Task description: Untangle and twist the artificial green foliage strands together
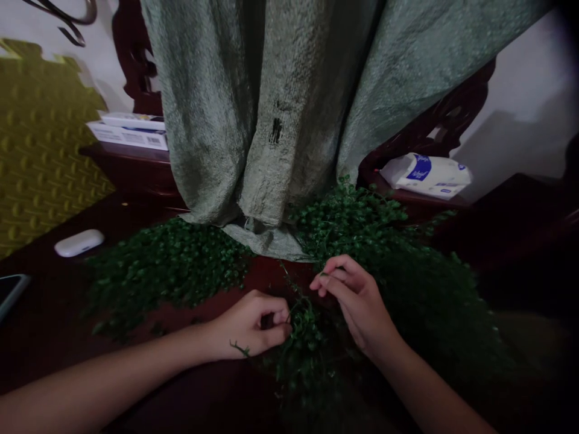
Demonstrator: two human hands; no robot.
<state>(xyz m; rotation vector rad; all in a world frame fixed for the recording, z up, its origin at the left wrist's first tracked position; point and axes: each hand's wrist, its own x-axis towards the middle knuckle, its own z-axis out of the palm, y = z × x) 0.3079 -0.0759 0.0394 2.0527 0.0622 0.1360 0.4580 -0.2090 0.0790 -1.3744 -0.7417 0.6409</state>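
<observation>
My left hand (253,325) rests on the dark wooden table (54,337) with its fingers curled shut around a bunch of green sprigs (301,337). My right hand (357,301) hovers just to the right, thumb and fingers pinched on a thin green stem (324,274). Heaps of small-leaved green sprigs lie on both sides: one pile (167,265) to the left, a larger pile (407,271) behind and right of my hands.
A large green woven sack (280,108) hangs down to the table behind the piles. A white earbud case (79,242) and a phone (11,289) lie at the left. A yellow foam mat (40,150), white boxes (129,129) and a tissue pack (427,175) sit further back.
</observation>
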